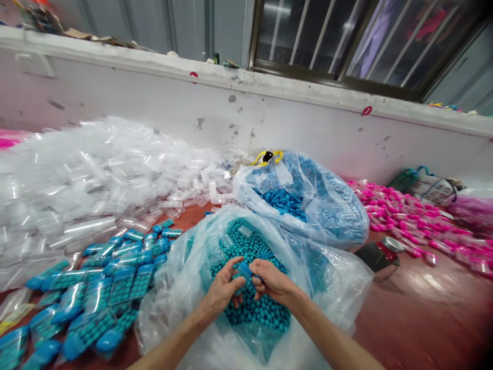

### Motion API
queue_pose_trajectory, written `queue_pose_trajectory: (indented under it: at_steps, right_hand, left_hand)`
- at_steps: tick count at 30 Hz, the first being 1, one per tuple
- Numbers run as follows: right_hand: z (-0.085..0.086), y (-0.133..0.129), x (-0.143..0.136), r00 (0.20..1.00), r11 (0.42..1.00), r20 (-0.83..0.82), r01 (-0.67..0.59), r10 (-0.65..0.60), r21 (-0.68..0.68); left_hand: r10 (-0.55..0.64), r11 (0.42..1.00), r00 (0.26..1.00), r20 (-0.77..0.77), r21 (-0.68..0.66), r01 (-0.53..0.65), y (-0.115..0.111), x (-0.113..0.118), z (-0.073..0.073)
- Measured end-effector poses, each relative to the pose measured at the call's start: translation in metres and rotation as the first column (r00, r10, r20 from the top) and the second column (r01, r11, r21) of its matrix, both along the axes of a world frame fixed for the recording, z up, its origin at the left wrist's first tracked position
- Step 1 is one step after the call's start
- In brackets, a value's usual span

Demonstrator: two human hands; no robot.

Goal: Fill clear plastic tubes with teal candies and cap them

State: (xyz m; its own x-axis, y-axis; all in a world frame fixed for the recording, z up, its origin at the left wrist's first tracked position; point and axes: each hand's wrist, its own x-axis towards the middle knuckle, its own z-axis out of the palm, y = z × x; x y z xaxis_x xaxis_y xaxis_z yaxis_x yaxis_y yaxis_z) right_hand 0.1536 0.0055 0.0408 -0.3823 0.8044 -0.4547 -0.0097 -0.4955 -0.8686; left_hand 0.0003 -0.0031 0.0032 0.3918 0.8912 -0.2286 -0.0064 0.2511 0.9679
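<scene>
Above beads, blue cap tilts (direction blurred).

White wall, barred window, red surface

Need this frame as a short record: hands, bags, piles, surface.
left hand: fingers around a small blue item, blurred
right hand: at the same item; grip unclear
near bag: open clear plastic, teal beads inside, below the hands
far bag: plastic, blue pieces inside
left front: blue-ended clear packs of teal beads
left back: heap of clear containers
right: pile of pink-and-clear items
surface: red
</scene>
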Motion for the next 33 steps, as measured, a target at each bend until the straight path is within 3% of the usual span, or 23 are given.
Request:
queue_pose_trajectory:
  at_steps: [6,10,15,17,21,24,27,29,33]
  right_hand:
    - [-0.012,-0.001,-0.001,0.994,0.995,0.050,-0.101,0.102,-0.016]
    - [-0.024,-0.002,-0.003,0.987,0.996,0.151,-0.066,0.057,0.054]
    - [-0.015,-0.004,0.006,0.990,1.000,-0.139,0.014,-0.011,0.022]
    - [-0.008,-0.003,0.011,0.984,0.998,-0.173,0.043,-0.035,0.043]
    - [0.004,0.001,0.013,0.996,0.979,0.046,0.061,-0.072,0.194]
    - [0.014,-0.002,0.008,0.953,0.921,0.304,-0.123,0.005,0.369]
    - [0.021,-0.013,0.001,0.850,0.794,0.526,-0.327,0.011,0.512]
    - [0.019,-0.023,-0.004,0.793,0.746,0.609,-0.406,0.001,0.527]
    - [0.005,-0.035,-0.017,0.737,0.729,0.672,-0.421,-0.071,0.540]
  left_hand:
    - [0.090,0.996,0.993,-0.072,0.007,-0.089,-0.008,0.007,-0.001]
    - [0.164,0.986,0.977,-0.134,0.064,-0.156,-0.012,0.010,0.000]
    - [0.133,0.987,0.991,-0.023,-0.092,-0.134,-0.006,0.002,0.005]
    - [0.087,0.991,0.996,0.003,-0.103,-0.086,-0.003,-0.002,0.008]
    - [-0.025,0.999,0.999,-0.035,-0.038,0.024,-0.006,-0.001,0.014]
    - [0.015,1.000,0.996,-0.092,-0.022,-0.017,-0.011,0.004,0.020]
    - [0.099,0.993,0.986,-0.132,-0.045,-0.106,-0.014,0.008,0.023]
    - [0.140,0.990,0.984,-0.108,-0.009,-0.142,-0.014,0.008,0.022]
    - [0.168,0.983,0.986,0.001,0.077,-0.167,-0.012,0.007,0.018]
